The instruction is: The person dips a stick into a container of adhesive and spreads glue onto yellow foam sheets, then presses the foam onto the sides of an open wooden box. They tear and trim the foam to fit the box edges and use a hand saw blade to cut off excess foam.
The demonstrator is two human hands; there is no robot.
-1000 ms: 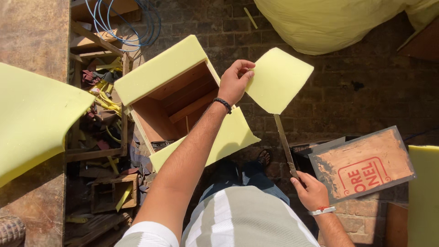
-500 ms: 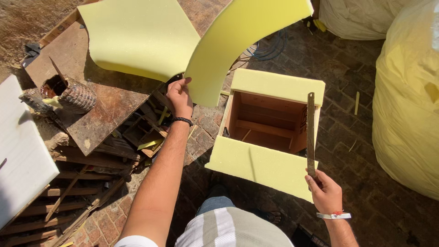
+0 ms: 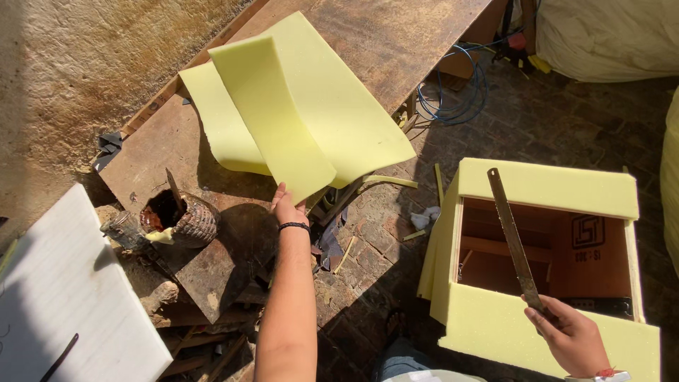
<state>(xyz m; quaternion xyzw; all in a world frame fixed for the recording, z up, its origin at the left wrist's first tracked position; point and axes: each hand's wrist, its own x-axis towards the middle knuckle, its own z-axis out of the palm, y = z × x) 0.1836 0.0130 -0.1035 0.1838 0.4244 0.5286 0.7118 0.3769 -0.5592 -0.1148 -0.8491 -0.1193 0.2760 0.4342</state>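
Observation:
My left hand grips the near edge of a pale yellow foam sheet that bends up over a rusty brown board. A second yellow foam sheet lies beneath it. My right hand holds a long thin metal saw blade by its lower end, pointing up over an open wooden box whose sides are covered with yellow foam. A black band is on my left wrist.
A woven basket-like pot with a tool in it stands on the board. A white panel lies at lower left. Blue cable coils lie on the brick floor. Large yellowish sacks stand at upper right.
The view has swung left. My left hand has carried the foam sheet away from the box onto the rusty board. My right hand still holds the blade over the box.

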